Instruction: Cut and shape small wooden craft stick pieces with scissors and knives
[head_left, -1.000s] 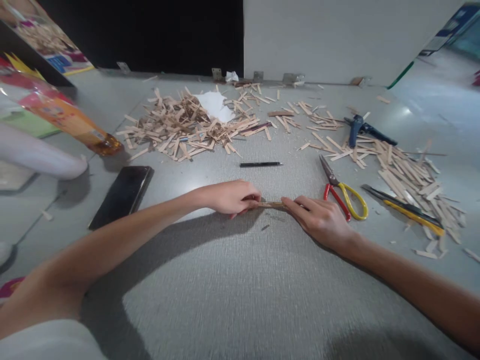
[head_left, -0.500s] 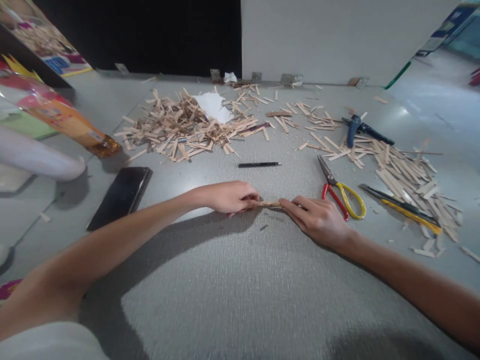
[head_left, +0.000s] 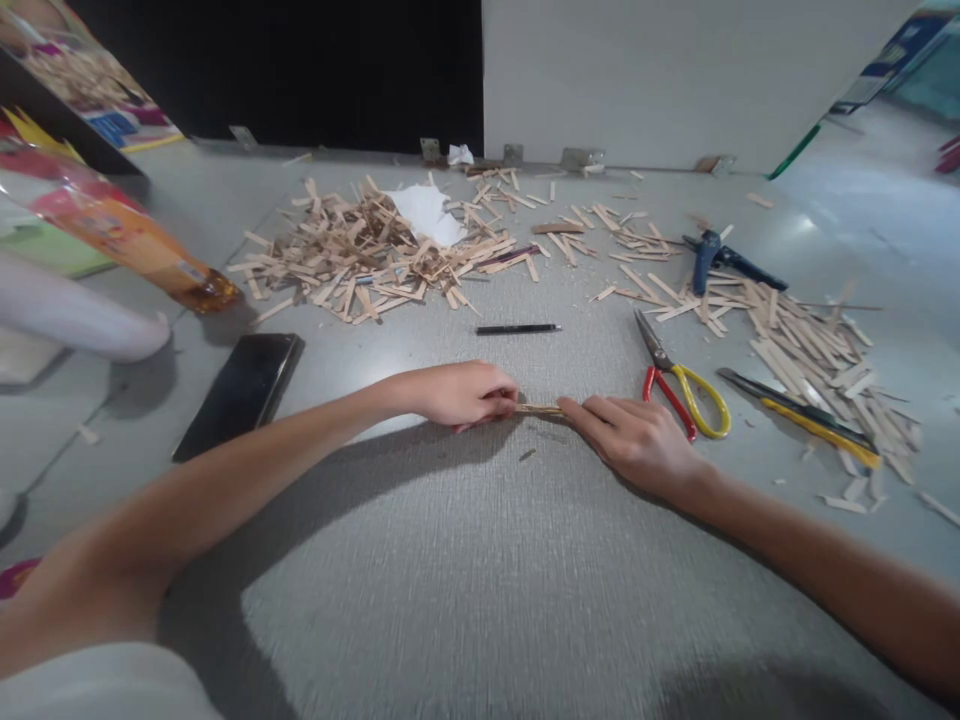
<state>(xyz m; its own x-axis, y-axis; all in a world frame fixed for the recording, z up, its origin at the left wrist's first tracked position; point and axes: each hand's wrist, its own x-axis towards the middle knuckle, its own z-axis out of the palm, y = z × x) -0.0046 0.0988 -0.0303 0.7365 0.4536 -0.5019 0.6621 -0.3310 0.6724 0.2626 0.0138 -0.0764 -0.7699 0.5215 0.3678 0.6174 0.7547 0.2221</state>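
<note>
Between my two hands lies a thin wooden stick piece point(head_left: 538, 409), low over the grey table. My left hand point(head_left: 469, 393) is closed, its fingertips pinching the left end, with a bit of something red showing beneath it. My right hand point(head_left: 637, 435) grips the right end between thumb and fingers. Both ends of the piece are hidden by my fingers. A small dark sliver point(head_left: 527, 455) lies on the table just below. Beside my right hand are scissors point(head_left: 671, 375) with one red and one yellow handle.
A black pen point(head_left: 519, 329) lies ahead. Behind it spreads a heap of wooden sticks point(head_left: 360, 260) with white paper point(head_left: 427, 212). To the right are a yellow-and-black cutter point(head_left: 806, 420), blue-handled pliers point(head_left: 731, 262) and more sticks point(head_left: 817, 350). At left are a phone point(head_left: 240, 395) and a bottle point(head_left: 120, 225).
The wooden piece between my hands has turned slightly and shows a narrower side. Both hands keep nearly the same place and grip.
</note>
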